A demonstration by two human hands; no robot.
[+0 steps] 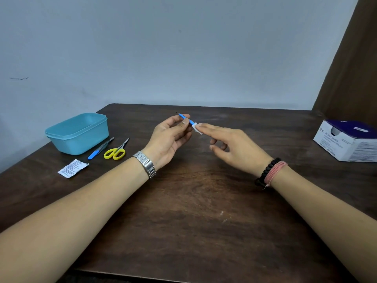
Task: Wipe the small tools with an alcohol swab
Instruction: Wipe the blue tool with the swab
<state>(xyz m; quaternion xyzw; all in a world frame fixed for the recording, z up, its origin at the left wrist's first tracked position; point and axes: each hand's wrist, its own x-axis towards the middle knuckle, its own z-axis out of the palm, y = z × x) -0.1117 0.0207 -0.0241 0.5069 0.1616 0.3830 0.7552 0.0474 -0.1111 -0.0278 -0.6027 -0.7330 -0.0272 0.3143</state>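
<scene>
Hovering above the middle of the dark wooden table (204, 201), a thin blue tool (188, 120) with a fine dark point slants up toward the far left. The left hand (170, 137) pinches it near the pointed end between thumb and forefinger, the other fingers loosely curled beneath. At the tool's lower right end a small white swab (196, 128) is folded around the shaft, and the right hand (230, 144) pinches that swab on the tool with its forefinger stretched out along it; the thumb is mostly hidden, the remaining fingers bent below.

On the left side of the table sits a teal plastic tub (78, 132). Just near of it lie a blue-handled tool (98, 151) alongside a slim grey metal one, and beside them yellow-handled scissors (116, 152). Nearer still lies a torn white wrapper (72, 168) with small print. At the far right edge stands a white and purple box of alcohol swabs (346, 141). A metal watch (145, 166) is on the left wrist; black beads (266, 172) and a pink thread are on the right.
</scene>
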